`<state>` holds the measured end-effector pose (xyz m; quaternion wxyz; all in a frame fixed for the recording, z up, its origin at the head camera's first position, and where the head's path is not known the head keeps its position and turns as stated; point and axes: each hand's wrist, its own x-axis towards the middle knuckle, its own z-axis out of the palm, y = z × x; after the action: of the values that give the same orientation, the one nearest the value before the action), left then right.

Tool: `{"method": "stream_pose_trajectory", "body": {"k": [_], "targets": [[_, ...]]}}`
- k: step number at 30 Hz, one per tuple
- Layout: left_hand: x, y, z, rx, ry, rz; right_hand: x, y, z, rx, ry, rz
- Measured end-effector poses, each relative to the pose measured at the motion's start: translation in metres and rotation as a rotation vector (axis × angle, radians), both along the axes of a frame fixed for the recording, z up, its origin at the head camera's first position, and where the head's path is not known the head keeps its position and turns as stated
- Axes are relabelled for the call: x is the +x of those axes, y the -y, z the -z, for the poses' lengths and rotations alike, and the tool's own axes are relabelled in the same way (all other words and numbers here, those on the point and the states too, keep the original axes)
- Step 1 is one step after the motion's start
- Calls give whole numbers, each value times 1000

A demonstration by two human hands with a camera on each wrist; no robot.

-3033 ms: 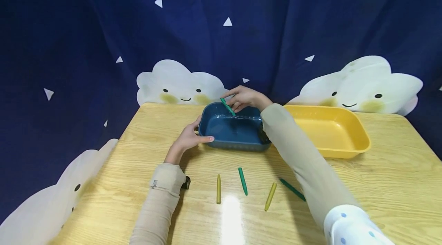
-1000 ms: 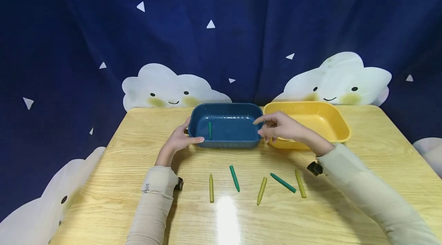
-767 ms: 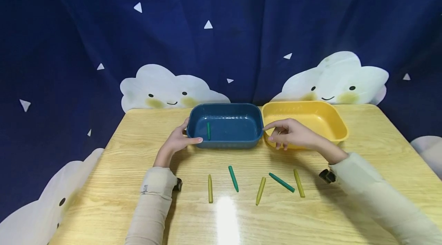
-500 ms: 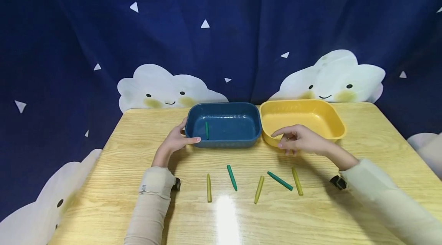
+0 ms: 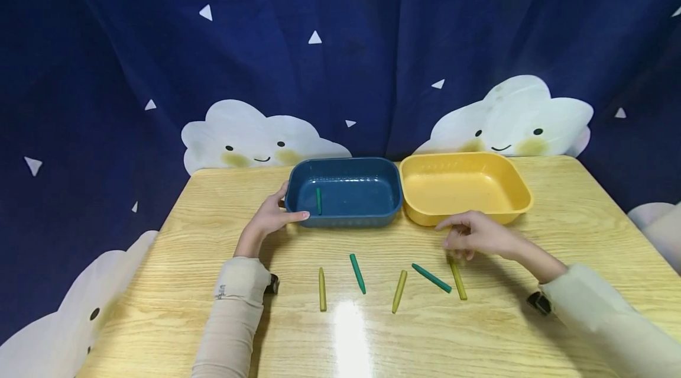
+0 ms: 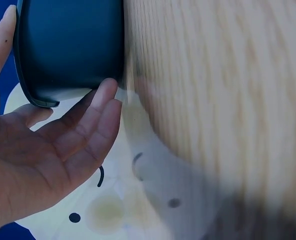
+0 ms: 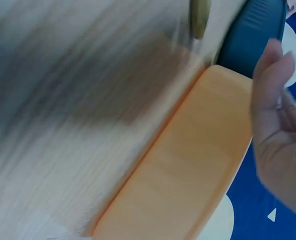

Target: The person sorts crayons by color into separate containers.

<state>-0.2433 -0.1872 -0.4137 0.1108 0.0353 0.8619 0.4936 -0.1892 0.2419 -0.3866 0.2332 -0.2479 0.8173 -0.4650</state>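
Note:
My left hand (image 5: 270, 216) grips the left end of a blue plastic bin (image 5: 351, 222), thumb over the front rim and fingers along the side. In the left wrist view, the fingers (image 6: 83, 132) lie against the bin's end wall. One green crayon (image 5: 319, 201) lies inside the bin. My right hand (image 5: 481, 235) hovers, holding nothing, between the yellow bin (image 5: 468, 189) and a yellow crayon (image 5: 459, 282); its fingers are loosely bent. Also on the table lie another yellow crayon (image 5: 399, 291), a third one (image 5: 322, 289), a green crayon (image 5: 431, 278) and another green crayon (image 5: 357, 274).
The two bins stand side by side at the back of the wooden table (image 5: 229, 194), touching or nearly so. Behind them hangs a dark blue curtain (image 5: 266, 52) with white triangles and cloud faces. Glare shows on the table's front middle.
The green crayon left my right hand and now lies in the blue bin. That hand then moved right and toward me, past the yellow bin. My left hand stays on the blue bin.

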Motion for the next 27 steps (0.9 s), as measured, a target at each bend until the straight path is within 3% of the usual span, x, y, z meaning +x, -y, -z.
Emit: {"method": "stream_pose_trajectory", "body": {"k": [6, 16, 21, 27], "targets": [[0, -1, 0, 2, 12, -9, 10, -3, 8, 53, -20, 12], [3, 1, -1, 0, 10, -9, 22, 4, 24, 134, -186, -27], [2, 1, -1, 12, -3, -1, 24, 10, 25, 217, -281, -34], [2, -1, -1, 26, 5, -1, 26, 15, 25, 307, -294, -60]]}}
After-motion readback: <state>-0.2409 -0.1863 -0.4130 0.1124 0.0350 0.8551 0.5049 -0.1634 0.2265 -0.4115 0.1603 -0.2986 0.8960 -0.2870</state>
